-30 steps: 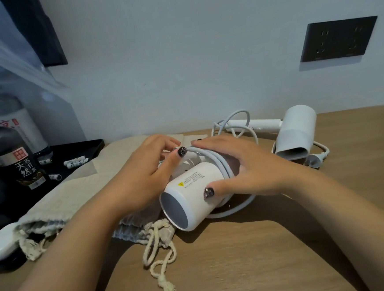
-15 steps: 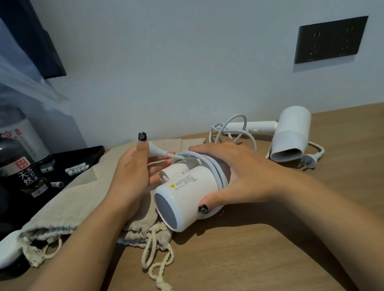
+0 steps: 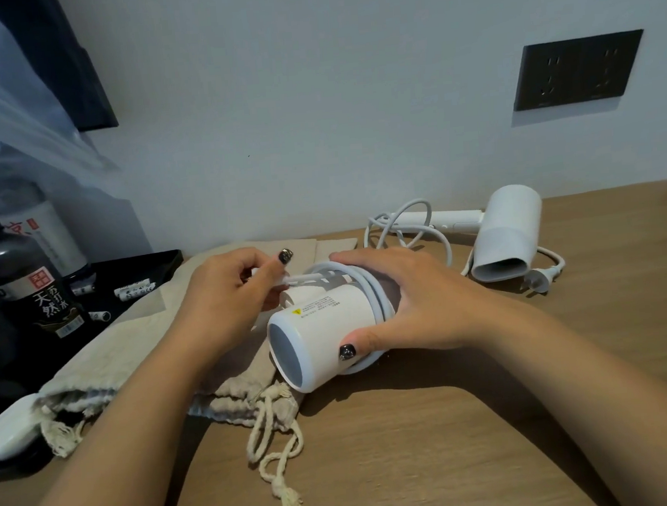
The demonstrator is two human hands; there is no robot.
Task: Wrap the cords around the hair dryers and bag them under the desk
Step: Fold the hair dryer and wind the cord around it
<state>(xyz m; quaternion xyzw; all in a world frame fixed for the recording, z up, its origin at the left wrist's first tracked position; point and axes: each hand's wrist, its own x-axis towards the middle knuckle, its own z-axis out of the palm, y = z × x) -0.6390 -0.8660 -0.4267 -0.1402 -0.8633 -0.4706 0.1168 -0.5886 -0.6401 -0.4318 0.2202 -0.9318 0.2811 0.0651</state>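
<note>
A white hair dryer (image 3: 322, 329) lies on the wooden desk (image 3: 458, 442) with its white cord (image 3: 371, 293) wound round the barrel. My right hand (image 3: 419, 302) grips the barrel over the coils, thumb on the near side. My left hand (image 3: 227, 297) pinches the plug end of the cord just left of the dryer. A second white hair dryer (image 3: 505, 231) lies at the back right, its cord (image 3: 409, 223) loose and its plug (image 3: 541, 278) on the desk. Two beige drawstring bags (image 3: 132, 348) lie flat under my left arm.
A black tray (image 3: 137, 268) with small sachets sits at the left, beside dark bottles (image 3: 35, 284). A white flat object (image 3: 7, 434) lies at the left edge. A black wall socket panel (image 3: 577, 70) is on the wall at the right.
My left hand has come down from its raised position and drawn the cord's plug end in against the dryer. My right hand still holds the barrel.
</note>
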